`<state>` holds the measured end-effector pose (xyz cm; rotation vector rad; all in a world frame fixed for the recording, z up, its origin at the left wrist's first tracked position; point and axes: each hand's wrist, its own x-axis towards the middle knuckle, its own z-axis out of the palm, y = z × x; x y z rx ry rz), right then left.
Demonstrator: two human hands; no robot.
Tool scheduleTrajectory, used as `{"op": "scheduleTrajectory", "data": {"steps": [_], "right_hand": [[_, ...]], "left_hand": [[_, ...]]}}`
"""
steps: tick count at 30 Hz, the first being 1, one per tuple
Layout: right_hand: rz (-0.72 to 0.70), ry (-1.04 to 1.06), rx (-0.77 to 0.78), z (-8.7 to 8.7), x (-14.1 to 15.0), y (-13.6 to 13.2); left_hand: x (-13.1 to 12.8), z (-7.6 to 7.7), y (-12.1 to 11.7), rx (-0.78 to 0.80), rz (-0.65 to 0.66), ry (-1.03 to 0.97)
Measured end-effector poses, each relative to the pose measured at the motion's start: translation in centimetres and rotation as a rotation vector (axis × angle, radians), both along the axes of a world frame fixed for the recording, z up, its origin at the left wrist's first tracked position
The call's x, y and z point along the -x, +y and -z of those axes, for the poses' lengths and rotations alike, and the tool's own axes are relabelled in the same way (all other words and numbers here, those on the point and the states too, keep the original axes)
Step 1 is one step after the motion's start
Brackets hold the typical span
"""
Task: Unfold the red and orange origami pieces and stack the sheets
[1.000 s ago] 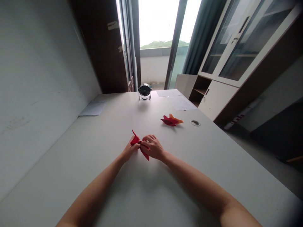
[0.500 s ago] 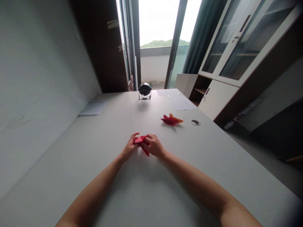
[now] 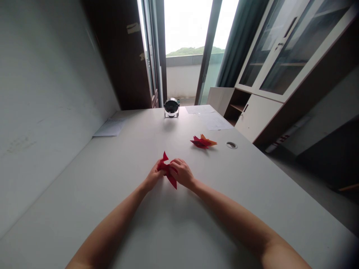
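Between my two hands is a piece of folded red paper (image 3: 172, 181), with one pointed flap standing up at the far side and another pointing down toward me. My left hand (image 3: 155, 174) is closed on its left side, thumb and fingers pinching the folds. On the right side, my right hand (image 3: 181, 172) grips the paper with bent fingers that cover part of it. Farther off to the right, a small group of folded red and orange paper pieces (image 3: 203, 142) lies on the white table (image 3: 134, 149), apart from both hands.
A round dark-faced device on a metal stand (image 3: 171, 108) is at the table's far edge. Paper sheets (image 3: 217, 121) lie at the far right, and more sheets (image 3: 110, 127) by the left wall. A cable hole (image 3: 232, 145) is near the right edge.
A flap of the red paper that lay flat over the hands now points up and away. The left fingers have curled in around the paper; the right hand has barely moved.
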<state>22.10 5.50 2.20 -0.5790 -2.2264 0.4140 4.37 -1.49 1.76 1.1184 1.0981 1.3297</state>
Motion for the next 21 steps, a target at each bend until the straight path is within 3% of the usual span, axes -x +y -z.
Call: {"op": "scheduleTrajectory", "data": {"steps": [8,16,21], "right_hand": [[0.009,0.38,0.596,0.6,0.6,0.5],[0.08,0.75,0.952,1.9,0.6,2.6],[0.079,0.823,1.077,1.6,0.0,3.0]], "left_hand": [[0.1,-0.6,0.2,-0.061,-0.098,-0.204],[0.8,-0.1,0.5,0.002,-0.165,-0.292],[0.8,-0.2,0.5,0.039,-0.138,-0.291]]}}
